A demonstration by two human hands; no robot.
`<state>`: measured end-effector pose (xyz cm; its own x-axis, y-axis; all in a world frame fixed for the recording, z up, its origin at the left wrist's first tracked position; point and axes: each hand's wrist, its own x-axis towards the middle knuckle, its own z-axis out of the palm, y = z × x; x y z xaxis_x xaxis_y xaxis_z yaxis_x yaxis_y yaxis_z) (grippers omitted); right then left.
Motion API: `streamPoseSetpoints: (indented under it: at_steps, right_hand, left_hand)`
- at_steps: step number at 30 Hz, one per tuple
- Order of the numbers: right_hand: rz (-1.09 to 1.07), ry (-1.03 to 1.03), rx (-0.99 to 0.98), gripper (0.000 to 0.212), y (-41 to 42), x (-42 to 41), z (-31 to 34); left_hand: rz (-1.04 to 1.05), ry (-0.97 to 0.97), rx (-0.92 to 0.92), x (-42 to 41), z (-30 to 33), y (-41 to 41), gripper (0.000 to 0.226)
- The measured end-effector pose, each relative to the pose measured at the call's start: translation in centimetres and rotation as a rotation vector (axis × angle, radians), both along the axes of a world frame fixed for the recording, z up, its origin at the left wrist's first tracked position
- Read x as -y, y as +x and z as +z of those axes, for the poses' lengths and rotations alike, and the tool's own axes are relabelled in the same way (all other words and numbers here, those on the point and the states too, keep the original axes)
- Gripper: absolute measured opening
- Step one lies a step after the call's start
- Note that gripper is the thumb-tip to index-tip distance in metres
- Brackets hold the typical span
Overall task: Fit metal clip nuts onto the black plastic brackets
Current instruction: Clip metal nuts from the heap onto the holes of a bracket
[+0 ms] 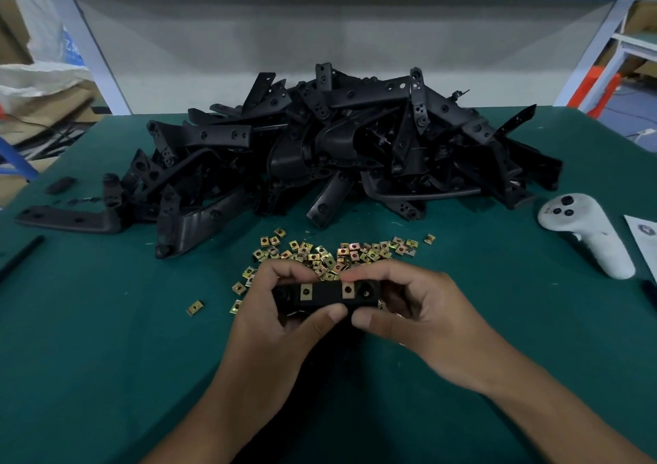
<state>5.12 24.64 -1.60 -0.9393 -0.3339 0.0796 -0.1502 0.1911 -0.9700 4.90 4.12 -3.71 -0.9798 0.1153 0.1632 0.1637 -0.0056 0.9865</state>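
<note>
A black plastic bracket (327,295) is held level over the green mat, gripped from both ends. My left hand (277,307) holds its left end, thumb curled under the front edge. My right hand (409,307) holds its right end, forefinger on top and thumb at the front. Two brass-coloured clip nuts sit on the bracket's face, one clip nut (306,292) to the left and one clip nut (348,290) to the right. Several loose clip nuts (334,252) lie scattered just behind my hands. The bracket's lower part is hidden by my fingers.
A large heap of black brackets (337,144) fills the back of the green table (106,321). A single bracket (67,216) lies at the left. A white hand controller (586,229) and a paper sheet (643,239) lie at the right. A black rod (21,257) lies at the left edge.
</note>
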Motion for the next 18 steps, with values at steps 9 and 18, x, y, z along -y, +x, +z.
streamPoseSetpoints:
  at_steps: [9, 18]
  right_hand:
    - [-0.052, 0.013, -0.003, 0.024, 0.1, -0.4, 1.6]
    - [-0.248, 0.09, -0.14, 0.022, 6.4, -4.2, 4.1]
  left_hand:
    - [-0.036, -0.151, 0.0, 0.3, 0.0, 0.4, 0.032]
    - [-0.099, -0.205, -0.207, -3.6, 4.1, 3.1, 0.026]
